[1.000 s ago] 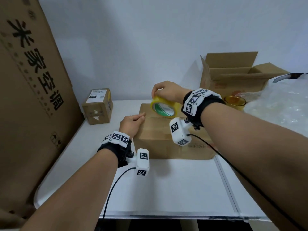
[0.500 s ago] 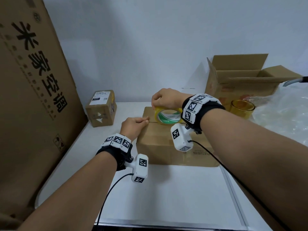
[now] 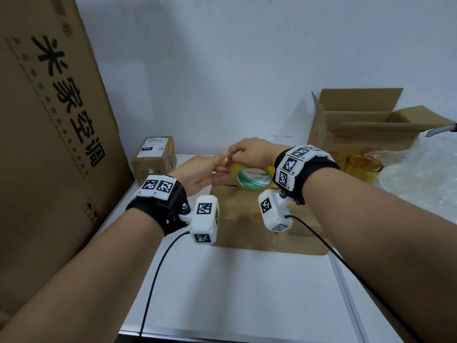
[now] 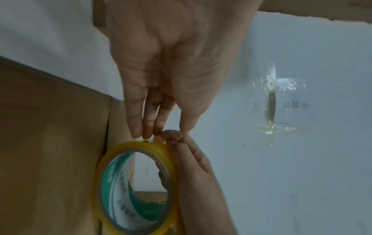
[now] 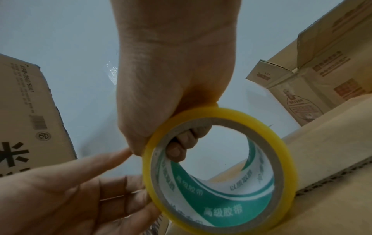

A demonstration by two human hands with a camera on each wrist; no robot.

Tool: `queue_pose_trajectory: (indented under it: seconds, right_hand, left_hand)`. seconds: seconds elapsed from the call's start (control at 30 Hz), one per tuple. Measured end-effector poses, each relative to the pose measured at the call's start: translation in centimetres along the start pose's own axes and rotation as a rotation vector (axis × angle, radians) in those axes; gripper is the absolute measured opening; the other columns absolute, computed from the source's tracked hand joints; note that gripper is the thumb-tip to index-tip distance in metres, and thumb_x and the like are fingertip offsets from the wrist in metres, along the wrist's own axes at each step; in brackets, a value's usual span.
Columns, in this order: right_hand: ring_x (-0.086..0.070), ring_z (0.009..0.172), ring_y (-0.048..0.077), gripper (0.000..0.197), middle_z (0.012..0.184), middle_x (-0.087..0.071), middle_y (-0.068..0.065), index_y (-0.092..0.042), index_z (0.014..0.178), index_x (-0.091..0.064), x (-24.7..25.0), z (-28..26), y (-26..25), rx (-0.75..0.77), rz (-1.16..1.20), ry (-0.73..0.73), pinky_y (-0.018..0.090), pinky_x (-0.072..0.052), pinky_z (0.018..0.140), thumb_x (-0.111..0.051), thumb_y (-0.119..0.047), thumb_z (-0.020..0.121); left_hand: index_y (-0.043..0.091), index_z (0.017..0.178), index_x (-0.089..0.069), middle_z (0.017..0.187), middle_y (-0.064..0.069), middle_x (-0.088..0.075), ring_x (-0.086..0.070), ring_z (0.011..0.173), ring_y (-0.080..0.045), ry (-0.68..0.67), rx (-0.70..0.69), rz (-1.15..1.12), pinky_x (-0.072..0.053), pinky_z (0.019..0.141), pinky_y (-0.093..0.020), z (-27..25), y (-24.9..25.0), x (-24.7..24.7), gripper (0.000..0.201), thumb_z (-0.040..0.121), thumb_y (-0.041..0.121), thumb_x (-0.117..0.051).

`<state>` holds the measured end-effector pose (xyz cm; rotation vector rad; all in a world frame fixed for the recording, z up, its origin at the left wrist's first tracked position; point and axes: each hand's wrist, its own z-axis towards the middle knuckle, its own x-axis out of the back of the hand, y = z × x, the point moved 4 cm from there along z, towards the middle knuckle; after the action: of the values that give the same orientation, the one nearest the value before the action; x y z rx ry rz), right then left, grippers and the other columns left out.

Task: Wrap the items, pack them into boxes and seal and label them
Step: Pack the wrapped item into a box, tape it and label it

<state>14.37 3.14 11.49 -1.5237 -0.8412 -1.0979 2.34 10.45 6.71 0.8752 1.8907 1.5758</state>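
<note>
Right hand (image 3: 249,152) grips yellow tape roll (image 3: 252,180) on box (image 3: 247,219); left hand (image 3: 205,172), fingers straight, seemingly touches its rim.

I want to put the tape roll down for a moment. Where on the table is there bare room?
The widest bare stretch of white table lies between the closed box and the near edge. A narrower strip runs between the big printed carton and that box. The far right is crowded: open carton, amber glass, plastic wrap.
</note>
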Motion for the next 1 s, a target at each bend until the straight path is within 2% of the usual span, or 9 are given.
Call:
queue_pose_trajectory:
  seconds: [0.07,0.17,0.33,0.5,0.6,0.67,0.73,0.83,1.0]
  right_hand:
    - [-0.053,0.098,0.019,0.027,0.110,-0.064,0.001,-0.023,0.110,-0.066,0.0,0.0,-0.1,-0.003,-0.030,-0.016,0.030,-0.040,0.086,-0.044,-0.025,0.095]
    - [-0.056,0.102,0.021,0.027,0.109,-0.066,0.003,-0.021,0.108,-0.067,-0.1,0.1,0.0,-0.016,-0.035,-0.026,0.033,-0.042,0.090,-0.044,-0.030,0.097]
    - [-0.052,0.097,0.017,0.020,0.097,-0.058,-0.006,-0.027,0.099,-0.065,0.0,0.2,0.0,-0.023,-0.010,-0.027,0.028,-0.036,0.082,-0.046,-0.030,0.096]
    - [-0.048,0.094,0.016,0.023,0.092,-0.056,-0.008,-0.027,0.103,-0.066,0.0,0.2,-0.2,-0.022,-0.019,-0.026,0.027,-0.034,0.082,-0.044,-0.025,0.094]
    - [-0.047,0.090,0.016,0.024,0.078,-0.049,-0.015,-0.028,0.101,-0.066,0.0,0.2,-0.2,-0.024,-0.023,-0.025,0.027,-0.034,0.081,-0.044,-0.023,0.094]
    - [-0.047,0.089,0.016,0.025,0.077,-0.048,-0.016,-0.030,0.100,-0.066,0.0,0.1,-0.3,-0.026,-0.029,-0.025,0.027,-0.034,0.080,-0.043,-0.022,0.093]
    - [-0.048,0.092,0.017,0.025,0.086,-0.054,-0.013,-0.032,0.098,-0.065,-0.1,0.2,-0.6,-0.023,-0.052,-0.030,0.028,-0.035,0.080,-0.043,-0.022,0.092]
    - [-0.050,0.102,0.018,0.025,0.113,-0.060,-0.004,-0.031,0.107,-0.066,-0.4,0.3,-1.1,-0.022,-0.110,-0.043,0.028,-0.037,0.084,-0.045,-0.028,0.095]
    - [-0.059,0.108,0.019,0.033,0.118,-0.067,-0.003,-0.031,0.113,-0.071,-0.5,0.2,-0.4,-0.059,-0.026,0.077,0.032,-0.047,0.093,-0.053,-0.049,0.093]
  left_hand:
    - [0.005,0.098,-0.066,0.083,-0.003,-0.065,-0.064,0.081,-0.012,-0.031,0.032,-0.025,-0.058,0.084,-0.026,0.0,0.0,-0.5,0.024,0.098,0.027,-0.058]
    - [0.003,0.096,-0.066,0.083,-0.004,-0.067,-0.064,0.081,-0.013,0.004,0.061,-0.075,-0.059,0.083,-0.026,0.2,-0.2,-0.5,0.019,0.097,0.022,-0.060]
    - [0.002,0.090,-0.065,0.079,-0.005,-0.066,-0.064,0.078,-0.013,0.023,0.159,-0.098,-0.060,0.071,-0.021,0.1,-0.5,-0.4,0.018,0.092,0.020,-0.067]
    - [0.000,0.088,-0.067,0.075,-0.005,-0.066,-0.061,0.070,-0.010,0.057,0.174,-0.087,-0.058,0.062,-0.016,-0.2,-0.4,-0.5,0.012,0.091,0.012,-0.068]
    - [-0.001,0.095,-0.068,0.082,-0.006,-0.067,-0.061,0.075,-0.010,0.063,0.118,-0.069,-0.057,0.072,-0.019,0.1,0.0,-0.7,0.008,0.091,0.007,-0.066]
    - [-0.002,0.103,-0.068,0.089,-0.007,-0.067,-0.062,0.079,-0.012,0.070,0.105,-0.042,-0.056,0.078,-0.022,0.3,0.0,-0.7,0.013,0.092,0.004,-0.064]
    - [-0.003,0.104,-0.066,0.095,-0.011,-0.068,-0.065,0.086,-0.018,0.087,0.096,-0.034,-0.056,0.087,-0.028,0.2,-0.3,-0.8,0.013,0.093,0.001,-0.059]
    - [-0.002,0.095,-0.066,0.098,-0.015,-0.069,-0.066,0.104,-0.031,0.114,0.091,-0.148,-0.052,0.098,-0.040,-0.1,-1.0,-1.2,0.015,0.091,-0.006,-0.052]
    - [0.000,0.101,-0.066,0.090,-0.011,-0.071,-0.068,0.096,-0.026,0.109,0.114,-0.268,-0.053,0.096,-0.035,-0.1,-1.7,-1.5,0.022,0.089,-0.006,-0.048]
